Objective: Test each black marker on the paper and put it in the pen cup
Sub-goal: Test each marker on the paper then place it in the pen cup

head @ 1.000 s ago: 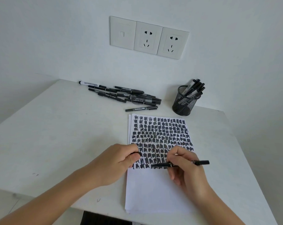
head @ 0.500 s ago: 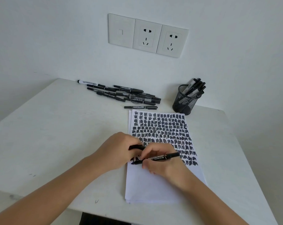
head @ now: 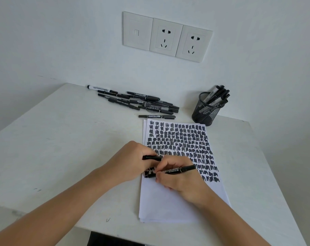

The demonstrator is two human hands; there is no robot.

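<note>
**Inspector:** Several markers already stand in the pen cup (head: 206, 110) near the table's far right corner, tips and caps leaning out over the mesh rim. I judge those tested and filed.

**Clerk:** And the untested lot?

**Inspector:** A loose pile of markers (head: 141, 102) lies along the far edge of the table (head: 61, 148), left of the cup and well apart from it. One marker sits a little nearer, just beyond the paper's far edge. I cannot give a firm count; they overlap.

**Clerk:** Condition of the paper?

**Inspector:** The paper (head: 168, 206) lies toward the right side, reaching the near edge. Its far half is packed with rows of black scribbles; the near half is blank. Room remains for more tests.

**Clerk:** What is in hand?

**Inspector:** The right hand (head: 182, 180) pinches a marker (head: 175, 171) between thumb and fingers, the rest curled, with the tip down at the left end of the lowest scribble row. The left hand (head: 133, 162) rests at the paper's left edge, fingers closed around a short black piece, in my judgement the cap (head: 151, 158).

**Clerk:** Your assessment?

**Inspector:** A test stroke is under way. Capping and placing this marker in the cup remain, then the whole pile. Roughly the middle of the job, perhaps less.
</note>
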